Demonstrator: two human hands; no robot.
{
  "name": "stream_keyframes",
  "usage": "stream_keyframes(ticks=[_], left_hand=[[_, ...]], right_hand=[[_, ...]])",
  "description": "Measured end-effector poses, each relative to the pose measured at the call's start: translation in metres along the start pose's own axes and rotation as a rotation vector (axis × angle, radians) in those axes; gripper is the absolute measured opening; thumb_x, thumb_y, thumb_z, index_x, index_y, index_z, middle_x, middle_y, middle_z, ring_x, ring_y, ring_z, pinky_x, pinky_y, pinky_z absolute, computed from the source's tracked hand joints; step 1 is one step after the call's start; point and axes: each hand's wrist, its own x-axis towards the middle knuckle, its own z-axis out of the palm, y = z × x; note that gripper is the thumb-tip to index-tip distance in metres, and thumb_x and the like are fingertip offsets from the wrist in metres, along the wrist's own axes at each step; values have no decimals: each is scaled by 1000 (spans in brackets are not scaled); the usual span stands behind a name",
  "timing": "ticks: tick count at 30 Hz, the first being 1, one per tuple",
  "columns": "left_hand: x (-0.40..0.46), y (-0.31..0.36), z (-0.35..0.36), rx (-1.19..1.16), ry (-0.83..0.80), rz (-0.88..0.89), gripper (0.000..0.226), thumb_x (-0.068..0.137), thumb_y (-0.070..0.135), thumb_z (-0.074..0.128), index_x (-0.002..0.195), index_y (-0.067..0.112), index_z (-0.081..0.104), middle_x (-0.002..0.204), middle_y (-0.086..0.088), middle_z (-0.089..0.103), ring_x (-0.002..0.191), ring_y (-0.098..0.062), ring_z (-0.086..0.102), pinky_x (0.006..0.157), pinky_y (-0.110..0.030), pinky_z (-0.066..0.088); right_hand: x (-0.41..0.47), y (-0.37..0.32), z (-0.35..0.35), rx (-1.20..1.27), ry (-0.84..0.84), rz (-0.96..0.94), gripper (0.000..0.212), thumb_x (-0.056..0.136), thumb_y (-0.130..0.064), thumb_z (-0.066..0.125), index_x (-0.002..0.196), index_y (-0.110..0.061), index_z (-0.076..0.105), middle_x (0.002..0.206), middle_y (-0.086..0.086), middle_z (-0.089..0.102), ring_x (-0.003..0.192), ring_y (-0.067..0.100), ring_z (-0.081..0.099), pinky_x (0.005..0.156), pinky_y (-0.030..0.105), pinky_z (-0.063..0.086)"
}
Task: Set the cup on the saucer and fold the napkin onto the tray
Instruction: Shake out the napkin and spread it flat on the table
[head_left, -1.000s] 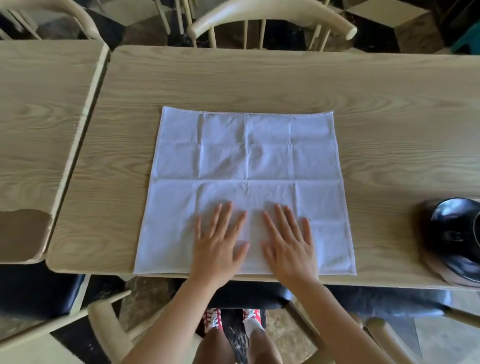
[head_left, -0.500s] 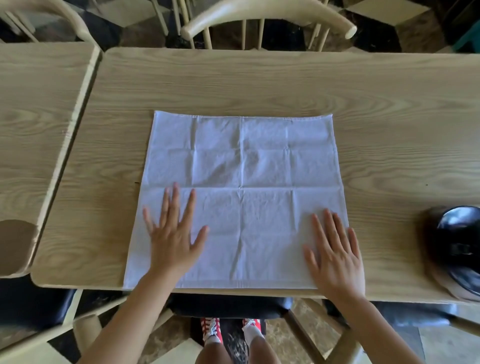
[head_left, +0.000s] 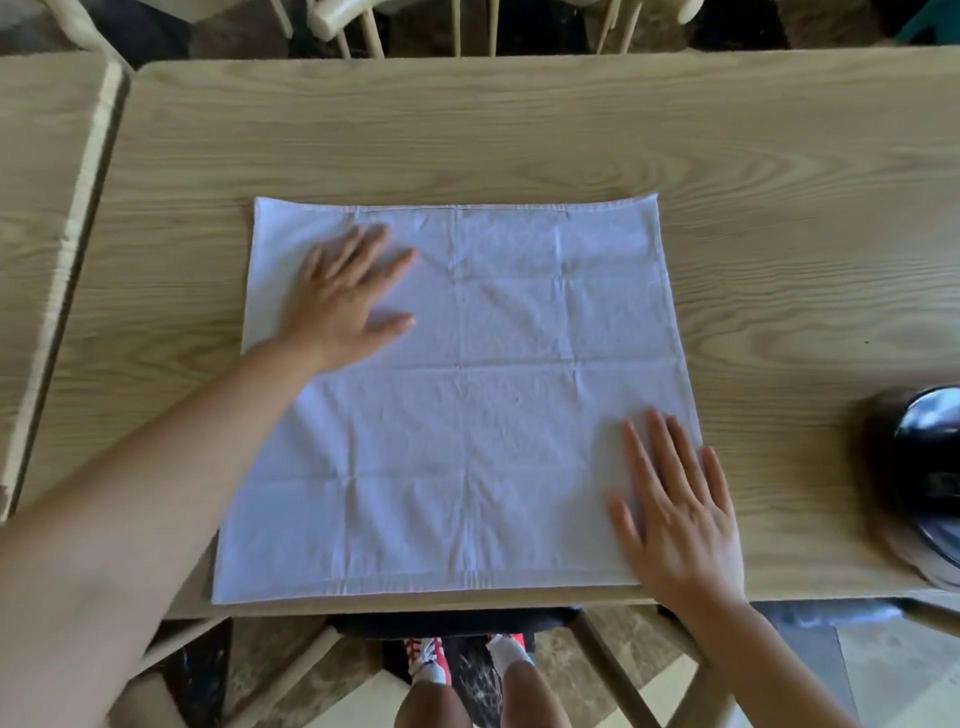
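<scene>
A white cloth napkin (head_left: 467, 395) lies spread flat on the wooden table (head_left: 519, 130), with crease lines in a grid. My left hand (head_left: 343, 296) rests flat on its far left part, fingers apart. On the napkin's near right corner my right hand (head_left: 675, 509) presses flat, fingers spread, partly over the table edge. A glossy black dish (head_left: 924, 467), blurred, sits at the right edge of the view on a brown wooden piece; whether it is the cup or the saucer I cannot tell.
A second wooden table (head_left: 41, 234) adjoins on the left with a narrow gap. Pale wooden chairs (head_left: 353, 21) stand along the far side. Below the near edge are a chair frame and my knees and red shoes (head_left: 426, 654).
My left hand slid from the napkin's near left up to its far left. My right hand stayed at the near right corner. The view shifted closer and downward.
</scene>
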Motion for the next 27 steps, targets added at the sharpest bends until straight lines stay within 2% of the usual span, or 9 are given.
stream_keyframes(ticks=[4, 9, 12, 15, 17, 21, 24, 27], left_hand=[[8, -37, -6, -1, 7, -111, 83, 71, 73, 23, 144, 35, 20, 157, -3, 13, 144, -26, 10, 109, -59, 12], [8, -43, -10, -2, -4, -125, 83, 70, 75, 22, 144, 38, 17, 157, -1, 12, 144, -23, 8, 108, -62, 10], [7, -42, -8, 4, 7, -128, 82, 71, 75, 22, 144, 38, 16, 157, 0, 11, 144, -22, 7, 107, -63, 9], [10, -45, -7, -20, 8, -129, 84, 70, 75, 19, 145, 38, 13, 158, -1, 9, 145, -23, 5, 110, -60, 7], [12, -45, -5, -9, -12, -135, 85, 69, 77, 18, 145, 39, 10, 158, -1, 7, 145, -23, 3, 112, -57, 6], [11, -46, -2, -9, 35, -124, 83, 70, 75, 22, 144, 39, 14, 157, -1, 12, 144, -24, 8, 111, -56, 9], [11, -47, -2, -14, 49, -103, 81, 71, 72, 25, 144, 37, 18, 157, -3, 15, 144, -26, 11, 110, -57, 11], [10, -47, -2, -1, 61, -82, 79, 73, 71, 26, 144, 35, 21, 156, -5, 19, 143, -29, 15, 109, -59, 15]], right_hand=[[-2, 2, 1, 3, -4, 7, 63, 91, -53, 18, 148, -25, 15, 156, 2, 14, 144, 16, 6, 117, 37, 4], [-1, 1, 1, 4, -36, -6, 63, 92, -55, 10, 147, -24, 16, 156, 2, 15, 145, 15, 5, 117, 36, 3], [1, -6, -11, 73, 31, 13, 63, 94, -55, 10, 148, -24, 13, 157, 6, 10, 145, 17, 1, 117, 35, -2], [45, -52, -30, 152, 211, -160, 58, 96, -47, 19, 147, -21, 15, 156, 6, 10, 145, 22, 4, 117, 43, 1], [93, -97, -32, 198, 251, -275, 56, 94, -44, 27, 146, -22, 21, 155, 7, 18, 144, 22, 9, 115, 46, 7], [169, -166, -12, 88, 99, -423, 60, 87, -42, 29, 143, -20, 29, 154, 8, 25, 143, 22, 18, 114, 53, 15], [199, -153, -4, 40, 10, -442, 61, 90, -46, 33, 146, -25, 20, 157, 3, 14, 144, 18, 9, 116, 51, 5], [218, -102, -14, -6, 83, -398, 66, 85, -54, 23, 146, -27, 20, 156, 4, 17, 144, 19, 12, 115, 47, 7]])
